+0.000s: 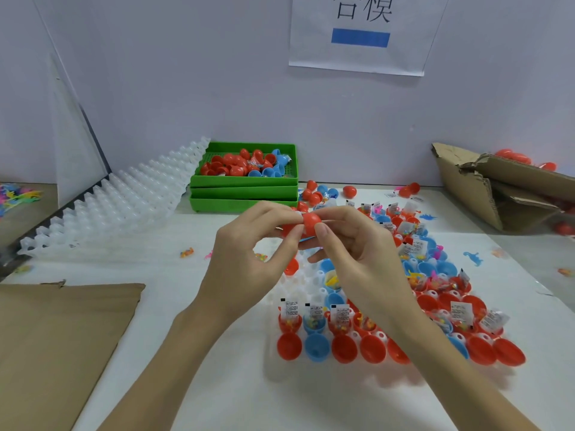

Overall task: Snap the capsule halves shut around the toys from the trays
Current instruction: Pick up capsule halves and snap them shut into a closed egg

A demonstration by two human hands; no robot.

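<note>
Fingers [291, 241] of the left hand [249, 262] and those of the right hand [357, 247] close from opposite sides on one red capsule [308, 223], held up in the air between them, thumbs underneath and forefingers over the top. A sliver of white, probably the toy's paper slip, shows at the seam on the left-hand side, so the two halves look pressed together but perhaps not fully snapped; the opposed pinch suits squeezing them shut. Directly below the fingers lies the white tray [311, 281] on the desk [217, 368], its cups holding open red and blue capsule halves [343, 348], many with small bagged toys [340, 317] and labels standing up in them, kept within easy reach for the next pick. The cups just under the fingers are bare white, which suggests that part has been worked through, while the near row and the cups to the right of the fingers remain to do. Beyond the fingers sit stacked green bins [244, 194], the top one holding red and blue capsule pieces. Left of the fingers, spare white trays [118, 206] lean against the wall, and a flat cardboard sheet [62, 337] lies nearer. Far right, a torn cardboard box [510, 188] holds more red capsules. Loose toy figures dot the desk.
</note>
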